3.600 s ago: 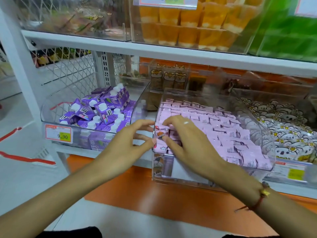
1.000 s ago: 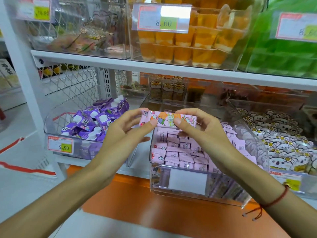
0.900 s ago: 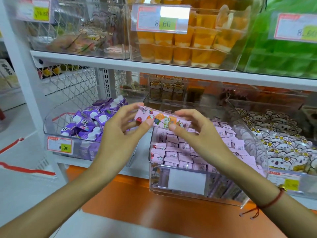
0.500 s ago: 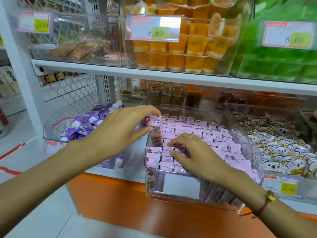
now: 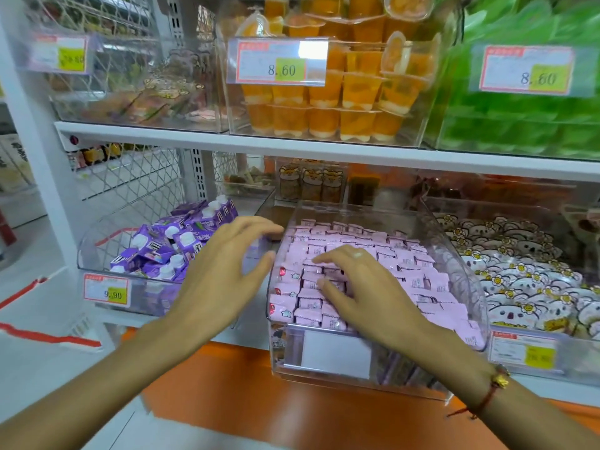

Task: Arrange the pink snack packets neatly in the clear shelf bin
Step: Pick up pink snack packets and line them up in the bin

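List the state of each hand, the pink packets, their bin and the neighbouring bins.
left hand: open, holding nothing, beside the bin's left wall
right hand: open, fingers resting on the packets
pink snack packets: in rows, filling the bin
clear shelf bin: open-topped, full
purple cartons: jumbled in the left bin

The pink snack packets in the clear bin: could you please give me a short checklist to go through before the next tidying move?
1. Left hand free of packets: ok, fingers spread, holding nothing.
2. Right hand on the pink snack packets: ok, fingers rest on the front rows.
3. Packets inside the clear plastic shelf bin: ok, none seen outside.
4. Back rows even: ok, they sit in lines.
5. Front-left rows even: not ok, some lie tilted.
6. Rows under the right hand: cannot tell, covered.
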The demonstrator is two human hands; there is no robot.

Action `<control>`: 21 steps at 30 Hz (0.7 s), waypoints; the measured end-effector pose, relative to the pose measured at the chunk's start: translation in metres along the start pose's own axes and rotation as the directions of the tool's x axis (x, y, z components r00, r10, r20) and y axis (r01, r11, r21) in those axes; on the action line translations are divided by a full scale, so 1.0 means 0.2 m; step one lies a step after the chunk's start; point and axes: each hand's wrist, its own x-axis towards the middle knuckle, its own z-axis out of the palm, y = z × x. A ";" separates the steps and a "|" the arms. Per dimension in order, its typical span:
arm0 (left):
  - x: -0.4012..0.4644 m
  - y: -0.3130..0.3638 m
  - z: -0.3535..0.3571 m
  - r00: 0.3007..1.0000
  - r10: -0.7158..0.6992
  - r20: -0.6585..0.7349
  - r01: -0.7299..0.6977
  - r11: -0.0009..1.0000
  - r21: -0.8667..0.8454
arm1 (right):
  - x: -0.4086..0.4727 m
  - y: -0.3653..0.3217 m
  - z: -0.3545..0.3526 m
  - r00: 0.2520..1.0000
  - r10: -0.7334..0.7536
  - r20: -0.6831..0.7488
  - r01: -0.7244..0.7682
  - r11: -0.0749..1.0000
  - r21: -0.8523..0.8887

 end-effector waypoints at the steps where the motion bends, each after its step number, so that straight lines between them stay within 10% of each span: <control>1: -0.03 -0.01 0.00 0.993 -0.112 -0.030 0.107 0.986 -0.124 | 0.01 -0.02 0.00 1.000 0.004 -0.026 -0.003 0.999 0.044; 5: -0.09 0.00 0.03 0.922 -0.355 0.154 0.387 0.853 -0.351 | 0.01 -0.11 0.05 0.998 -0.031 0.060 0.023 0.993 0.116; 21: -0.10 0.02 0.02 0.905 -0.327 0.274 0.419 0.797 -0.436 | 0.05 -0.09 0.06 0.914 -0.112 0.389 0.178 0.974 -0.140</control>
